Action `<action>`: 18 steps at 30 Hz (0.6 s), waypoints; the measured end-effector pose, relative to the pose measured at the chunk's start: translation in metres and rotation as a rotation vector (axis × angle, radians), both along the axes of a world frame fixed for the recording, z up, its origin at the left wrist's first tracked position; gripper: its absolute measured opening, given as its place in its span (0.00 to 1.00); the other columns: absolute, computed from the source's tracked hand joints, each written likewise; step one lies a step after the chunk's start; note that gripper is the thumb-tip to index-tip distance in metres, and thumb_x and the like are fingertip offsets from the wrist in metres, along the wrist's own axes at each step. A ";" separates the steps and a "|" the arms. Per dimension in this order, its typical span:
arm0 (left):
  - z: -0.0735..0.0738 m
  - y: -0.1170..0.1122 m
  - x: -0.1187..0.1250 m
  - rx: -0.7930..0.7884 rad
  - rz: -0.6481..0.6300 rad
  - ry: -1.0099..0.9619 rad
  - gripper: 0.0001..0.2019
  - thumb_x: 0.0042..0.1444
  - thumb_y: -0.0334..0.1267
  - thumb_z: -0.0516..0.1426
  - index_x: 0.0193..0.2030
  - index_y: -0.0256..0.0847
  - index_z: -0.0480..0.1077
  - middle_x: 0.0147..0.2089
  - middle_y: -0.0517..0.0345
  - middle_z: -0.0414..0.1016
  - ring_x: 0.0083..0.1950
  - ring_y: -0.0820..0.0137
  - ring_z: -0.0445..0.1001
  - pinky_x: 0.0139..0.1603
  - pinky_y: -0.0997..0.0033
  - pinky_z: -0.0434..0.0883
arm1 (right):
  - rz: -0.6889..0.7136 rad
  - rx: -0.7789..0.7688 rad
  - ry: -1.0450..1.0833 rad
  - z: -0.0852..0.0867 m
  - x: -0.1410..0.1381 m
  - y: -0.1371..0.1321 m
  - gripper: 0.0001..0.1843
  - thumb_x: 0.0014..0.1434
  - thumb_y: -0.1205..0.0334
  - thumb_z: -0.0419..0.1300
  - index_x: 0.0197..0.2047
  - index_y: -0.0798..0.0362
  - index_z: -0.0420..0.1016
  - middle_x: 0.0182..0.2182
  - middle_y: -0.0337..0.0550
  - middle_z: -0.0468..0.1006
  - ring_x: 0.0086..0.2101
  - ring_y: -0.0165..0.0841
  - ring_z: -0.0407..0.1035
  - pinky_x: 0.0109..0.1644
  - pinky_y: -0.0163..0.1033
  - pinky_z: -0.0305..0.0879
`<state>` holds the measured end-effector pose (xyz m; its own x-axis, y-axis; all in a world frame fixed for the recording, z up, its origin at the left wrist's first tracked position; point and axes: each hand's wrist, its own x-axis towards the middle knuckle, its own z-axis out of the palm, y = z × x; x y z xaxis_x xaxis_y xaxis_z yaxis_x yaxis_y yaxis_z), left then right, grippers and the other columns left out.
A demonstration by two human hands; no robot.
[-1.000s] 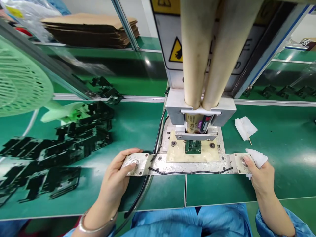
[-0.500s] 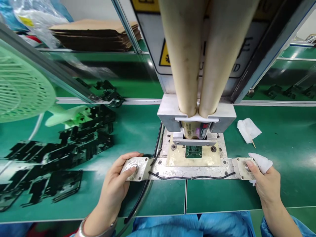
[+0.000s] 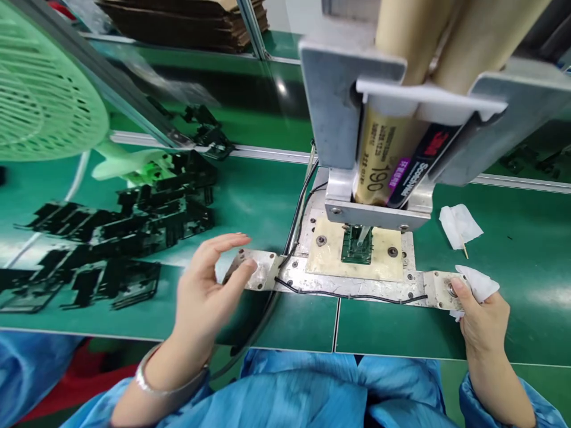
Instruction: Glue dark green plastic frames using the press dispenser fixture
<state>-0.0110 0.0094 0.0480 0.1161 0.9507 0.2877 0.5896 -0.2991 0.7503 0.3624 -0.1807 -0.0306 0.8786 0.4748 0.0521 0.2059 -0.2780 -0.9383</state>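
The metal holder (image 3: 331,113) contains the labelled twin cartridge (image 3: 377,157), its nozzle (image 3: 364,236) over the green circuit board (image 3: 350,254) on the pale plate (image 3: 322,263). Your left hand (image 3: 209,288) is spread at the left button block (image 3: 267,273); thumb contact cannot be confirmed. Your right hand (image 3: 487,321) pinches the right button block (image 3: 437,289), thumb on top, white tissue (image 3: 482,283) bunched in the fingers.
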 end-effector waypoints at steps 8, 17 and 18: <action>0.043 0.022 0.074 -0.325 -0.578 0.145 0.42 0.43 0.54 0.68 0.63 0.44 0.58 0.63 0.45 0.65 0.58 0.52 0.70 0.57 0.52 0.70 | -0.046 -0.028 0.028 0.010 -0.005 0.007 0.34 0.39 0.39 0.74 0.42 0.57 0.80 0.39 0.53 0.79 0.40 0.51 0.73 0.41 0.49 0.70; 0.032 0.032 0.112 -0.613 -0.724 -0.199 0.25 0.44 0.42 0.68 0.47 0.37 0.68 0.52 0.47 0.74 0.53 0.60 0.73 0.59 0.56 0.69 | 0.012 0.001 0.046 0.010 -0.008 0.007 0.31 0.42 0.41 0.74 0.43 0.56 0.80 0.38 0.51 0.80 0.39 0.49 0.74 0.40 0.47 0.70; 0.036 0.029 0.111 -0.663 -0.707 -0.235 0.24 0.44 0.43 0.69 0.46 0.38 0.68 0.49 0.49 0.75 0.51 0.61 0.74 0.57 0.58 0.71 | 0.008 -0.005 0.055 0.009 -0.008 0.007 0.32 0.42 0.40 0.74 0.43 0.56 0.80 0.38 0.51 0.80 0.38 0.49 0.74 0.39 0.47 0.70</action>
